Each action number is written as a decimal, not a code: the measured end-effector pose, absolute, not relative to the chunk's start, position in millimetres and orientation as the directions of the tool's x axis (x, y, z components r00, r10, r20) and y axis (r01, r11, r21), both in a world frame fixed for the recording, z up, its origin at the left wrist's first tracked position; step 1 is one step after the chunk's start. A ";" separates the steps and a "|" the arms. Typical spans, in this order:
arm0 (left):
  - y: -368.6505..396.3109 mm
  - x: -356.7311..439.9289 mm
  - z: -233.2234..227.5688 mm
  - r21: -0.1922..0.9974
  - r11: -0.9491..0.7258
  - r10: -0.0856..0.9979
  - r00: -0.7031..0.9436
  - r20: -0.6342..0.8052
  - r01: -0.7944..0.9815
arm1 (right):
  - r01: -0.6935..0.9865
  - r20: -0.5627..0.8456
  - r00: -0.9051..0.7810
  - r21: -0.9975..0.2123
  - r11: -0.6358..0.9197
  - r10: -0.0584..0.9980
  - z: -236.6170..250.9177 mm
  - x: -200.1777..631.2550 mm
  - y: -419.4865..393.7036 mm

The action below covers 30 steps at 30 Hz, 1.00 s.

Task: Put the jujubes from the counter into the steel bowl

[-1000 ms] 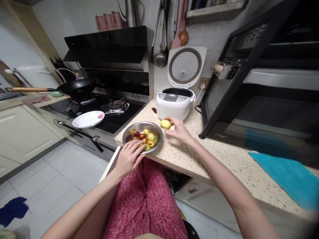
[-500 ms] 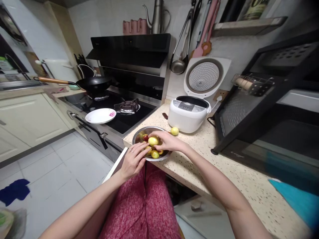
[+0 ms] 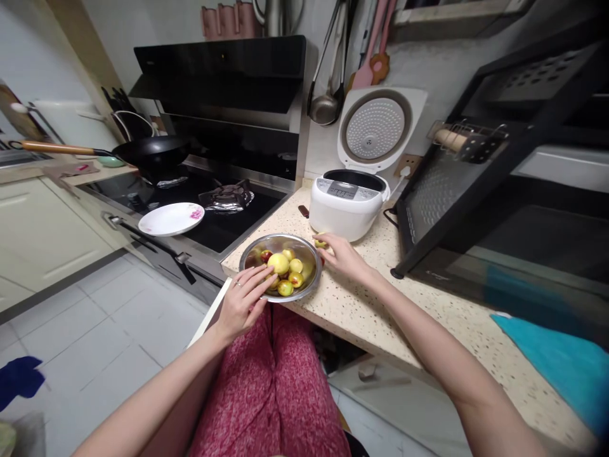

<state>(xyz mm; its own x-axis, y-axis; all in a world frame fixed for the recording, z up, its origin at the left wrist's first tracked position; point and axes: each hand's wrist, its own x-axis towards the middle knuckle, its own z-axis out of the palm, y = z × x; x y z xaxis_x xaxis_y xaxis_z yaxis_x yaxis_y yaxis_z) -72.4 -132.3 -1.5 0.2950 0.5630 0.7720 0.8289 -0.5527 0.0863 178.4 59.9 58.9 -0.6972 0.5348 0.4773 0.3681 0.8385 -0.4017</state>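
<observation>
A round metal bowl [image 3: 311, 276] stands at the counter's front edge, with several yellow-green jujubes [image 3: 285, 288] in it, some patched reddish-brown. One larger pale yellow fruit [image 3: 278, 263] lies on top. My left hand [image 3: 245, 298] is over the bowl's left rim, fingers inside near the fruit and thumb outside, holding the bowl. To the right of the bowl, my right hand [image 3: 340, 254] has its fingers around a jujube [image 3: 321, 242] on the counter by the rice cooker. A bit of red shows beneath this hand; its kind is hidden.
Behind my right hand stands a white rice cooker [image 3: 346, 206], lid up. A floral white plate [image 3: 171, 219] rests on the stove's front edge; a black wok [image 3: 152, 149] sits on the far burner. A black oven [image 3: 504, 254] and a blue cloth [image 3: 547, 362] are at right.
My right hand has left the bowl and moved right to the jujube beside the rice cooker. The large yellow fruit now lies in the bowl. My left hand stays at the rim.
</observation>
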 end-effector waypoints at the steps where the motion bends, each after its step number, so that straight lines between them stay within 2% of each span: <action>1: -131.9 -72.8 -1.5 0.086 -0.554 0.558 0.293 0.776 0.828 | 0.365 0.478 -0.702 -0.395 0.843 0.528 52.5 180.3 58.0; 8: -130.2 -74.3 -2.3 0.091 -0.556 0.551 0.285 0.785 0.826 | 0.366 0.504 -0.668 -0.418 0.831 0.547 31.2 191.2 39.5; 12: -130.3 -73.9 -3.0 0.105 -0.555 0.549 0.269 0.791 0.825 | 0.387 0.461 -0.665 -0.461 0.799 0.588 29.1 192.0 28.5; 16: -130.2 -74.4 -3.6 0.118 -0.560 0.550 0.261 0.793 0.820 | 0.446 0.385 -0.686 -0.448 0.775 0.617 29.8 189.7 23.4; 19: -129.7 -75.6 -4.2 0.141 -0.571 0.554 0.253 0.793 0.809 | 0.421 0.366 -0.701 -0.481 0.769 0.612 29.5 189.4 24.2; 23: -129.0 -76.4 -5.3 0.173 -0.597 0.542 0.235 0.807 0.783 | 0.345 0.449 -0.664 -0.526 0.777 0.599 30.8 192.1 27.9; 27: -128.1 -76.0 -6.5 0.226 -0.608 0.549 0.197 0.812 0.761 | 0.337 0.607 -0.508 -0.513 0.789 0.611 39.0 196.1 28.9; 30: -127.5 -76.6 -7.2 0.258 -0.619 0.552 0.177 0.815 0.742 | 0.296 0.663 -0.470 -0.503 0.812 0.582 45.8 195.8 24.3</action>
<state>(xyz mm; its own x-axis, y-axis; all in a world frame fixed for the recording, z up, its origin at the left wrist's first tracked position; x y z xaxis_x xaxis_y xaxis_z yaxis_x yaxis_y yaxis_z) -76.6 -127.5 -7.2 0.1769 0.5521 0.8148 0.7421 -0.6186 0.2580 195.8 24.3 45.8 -0.4703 0.5822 0.6632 0.2958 0.8120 -0.5031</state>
